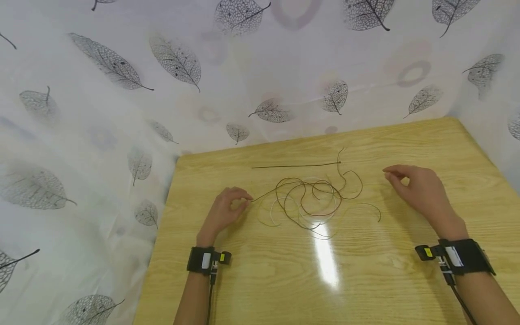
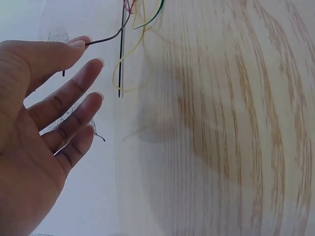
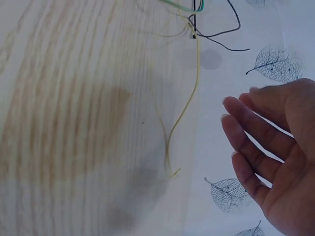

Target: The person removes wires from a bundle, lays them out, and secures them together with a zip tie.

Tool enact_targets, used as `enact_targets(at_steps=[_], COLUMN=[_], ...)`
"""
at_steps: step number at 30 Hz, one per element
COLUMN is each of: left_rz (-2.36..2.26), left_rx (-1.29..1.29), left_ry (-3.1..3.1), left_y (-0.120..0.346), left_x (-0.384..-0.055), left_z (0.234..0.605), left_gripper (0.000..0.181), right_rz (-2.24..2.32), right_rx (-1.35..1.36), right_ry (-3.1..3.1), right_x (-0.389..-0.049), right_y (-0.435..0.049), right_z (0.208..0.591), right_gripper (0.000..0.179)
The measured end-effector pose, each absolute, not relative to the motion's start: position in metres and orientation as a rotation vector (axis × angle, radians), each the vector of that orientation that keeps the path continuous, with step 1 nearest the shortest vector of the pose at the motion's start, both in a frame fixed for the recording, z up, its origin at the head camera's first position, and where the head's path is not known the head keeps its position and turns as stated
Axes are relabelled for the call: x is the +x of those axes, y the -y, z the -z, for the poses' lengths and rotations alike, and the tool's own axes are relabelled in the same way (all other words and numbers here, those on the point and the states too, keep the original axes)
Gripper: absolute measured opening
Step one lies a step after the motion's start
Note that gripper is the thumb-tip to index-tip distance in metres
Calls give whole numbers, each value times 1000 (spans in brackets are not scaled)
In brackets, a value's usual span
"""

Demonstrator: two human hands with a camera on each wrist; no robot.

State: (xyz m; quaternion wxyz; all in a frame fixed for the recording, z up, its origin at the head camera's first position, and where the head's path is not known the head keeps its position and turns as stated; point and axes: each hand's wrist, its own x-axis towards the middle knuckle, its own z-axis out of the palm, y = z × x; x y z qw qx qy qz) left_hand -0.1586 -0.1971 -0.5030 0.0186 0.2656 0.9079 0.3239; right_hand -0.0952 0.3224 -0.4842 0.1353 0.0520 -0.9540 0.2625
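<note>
On the wooden table point(image 1: 264, 280), a wire tangle point(image 1: 305, 183) is spread, nearer to the far edge.
Nothing is seen held by the loosely curved right hand point(image 1: 422, 192), nearer the right edge; by the left hand point(image 1: 227, 210), a dark wire point(image 2: 106, 40) is pinched. If this is pulled too quickly, the crossed tangle could be tightened.
</note>
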Motion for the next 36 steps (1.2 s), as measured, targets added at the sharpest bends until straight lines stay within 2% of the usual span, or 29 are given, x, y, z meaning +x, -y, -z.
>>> enact_targets(at_steps=[6, 11, 20, 23, 29, 36], left_rz=[-1078, -1064, -1070, -1103, -1128, -1129], left_rx=[847, 878, 862, 887, 993, 1035], left_ry=[-2795, -2826, -2808, -2777, -2739, -2715], left_y=[197, 195, 192, 190, 182, 175], left_x=[-158, -159, -158, -156, -152, -151], left_z=[498, 497, 501, 502, 494, 480], left_gripper=[10, 4, 2, 7, 2, 7], right_rz=[-752, -740, -485, -424, -296, -172], right_rx=[262, 467, 862, 879, 821, 796], right_ry=[2710, 2738, 2888, 2969, 3025, 3073], right_x=[-106, -130, -190, -203, -216, -228], right_y=[-294, -261, -200, -190, -186, -185], right_z=[460, 445, 458, 464, 469, 478], right_gripper=[18, 14, 14, 17, 26, 36])
